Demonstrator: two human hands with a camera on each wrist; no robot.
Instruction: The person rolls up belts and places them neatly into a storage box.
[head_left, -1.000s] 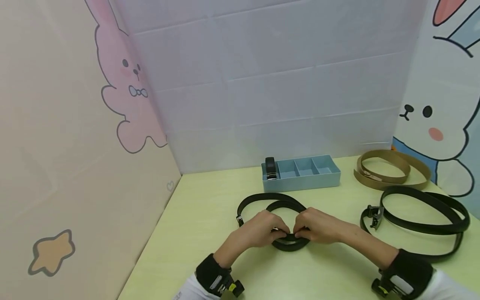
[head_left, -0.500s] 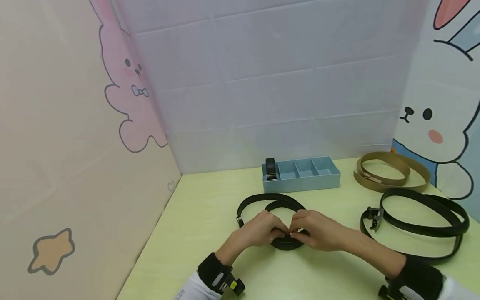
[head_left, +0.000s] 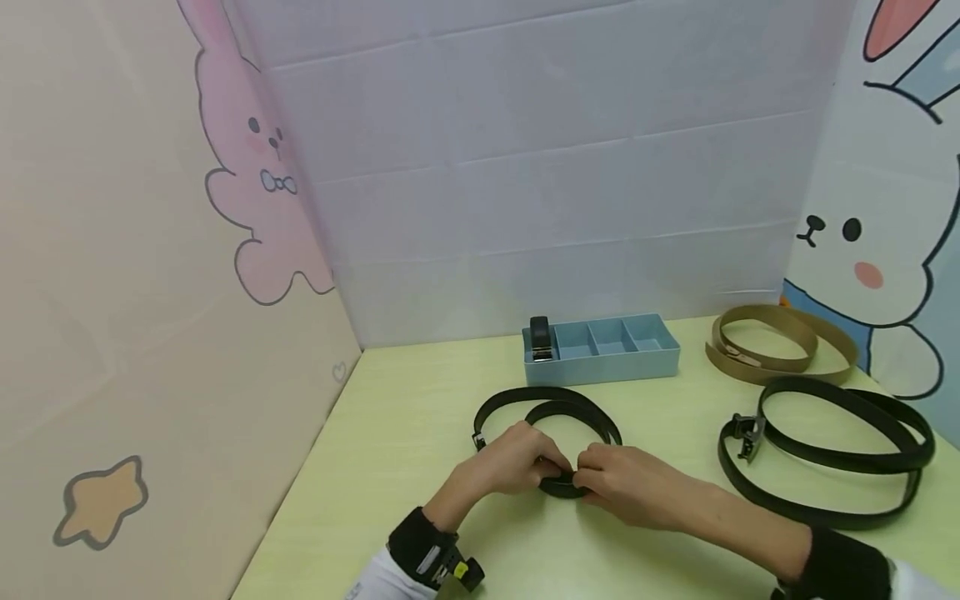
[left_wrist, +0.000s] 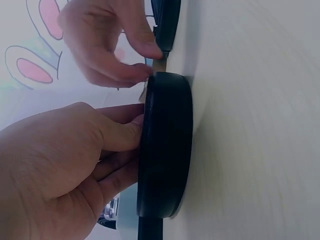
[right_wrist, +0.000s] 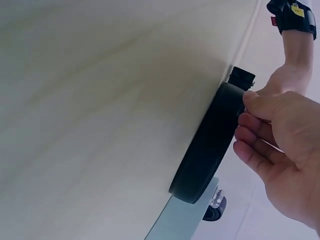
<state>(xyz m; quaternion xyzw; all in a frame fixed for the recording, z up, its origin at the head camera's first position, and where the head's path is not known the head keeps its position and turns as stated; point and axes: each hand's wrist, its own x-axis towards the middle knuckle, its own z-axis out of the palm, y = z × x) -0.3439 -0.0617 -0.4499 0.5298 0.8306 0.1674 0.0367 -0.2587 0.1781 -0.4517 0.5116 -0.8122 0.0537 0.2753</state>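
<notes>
A black belt [head_left: 553, 392] lies partly coiled on the table, its outer loop running to the left with a metal buckle [head_left: 479, 440]. My left hand [head_left: 516, 460] pinches the near side of the coil between thumb and fingers, as the left wrist view shows on the belt's upper edge [left_wrist: 167, 145]. From the other side my right hand [head_left: 633, 485] holds the coil's upper edge, fingers curled and thumb on the band [right_wrist: 210, 145]. The fingertips of both hands sit close together, and they hide the middle of the coil.
Behind the hands stands a blue divided box [head_left: 615, 367], a rolled black belt [head_left: 541, 336] in its left compartment. A tan belt [head_left: 787, 375] lies loosely coiled at the back right. Nearer on the right is another black belt [head_left: 840, 460] with a metal buckle.
My right hand has moved slightly toward the near edge of the table, uncovering more of the coil's right side. The left hand has stayed nearly in place on the belt.
</notes>
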